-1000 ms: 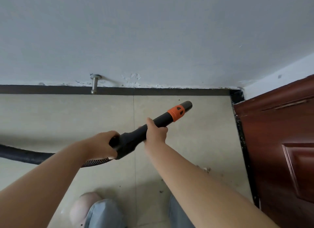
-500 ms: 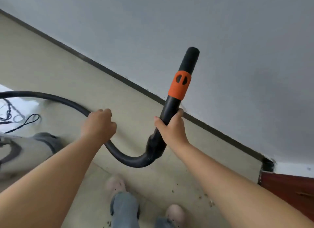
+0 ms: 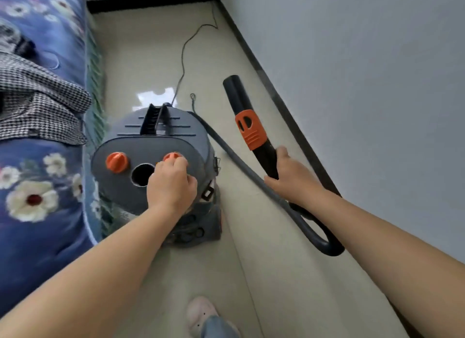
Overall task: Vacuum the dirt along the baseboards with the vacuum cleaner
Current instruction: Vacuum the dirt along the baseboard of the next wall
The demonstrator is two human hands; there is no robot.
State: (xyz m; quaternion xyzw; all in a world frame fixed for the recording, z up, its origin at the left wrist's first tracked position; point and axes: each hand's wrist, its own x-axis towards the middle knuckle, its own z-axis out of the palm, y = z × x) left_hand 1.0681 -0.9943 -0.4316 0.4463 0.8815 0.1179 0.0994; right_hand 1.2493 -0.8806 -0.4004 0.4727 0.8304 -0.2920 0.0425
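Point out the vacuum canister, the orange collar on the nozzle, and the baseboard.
vacuum canister (image 3: pixel 151 146): head view, on its grey lid.
orange collar (image 3: pixel 250 130): head view, on its ribbed front face.
baseboard (image 3: pixel 281 96): head view, on the dark strip beside the nozzle.

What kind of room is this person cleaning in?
Probably a bedroom at home. A bed with a blue flowered quilt stands on the left, a tiled floor runs along a plain wall with a dark baseboard, and a grey vacuum cleaner stands beside the bed.

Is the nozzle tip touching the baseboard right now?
No: the right hand holds the wand with its nozzle tip raised, clearly apart from the baseboard.
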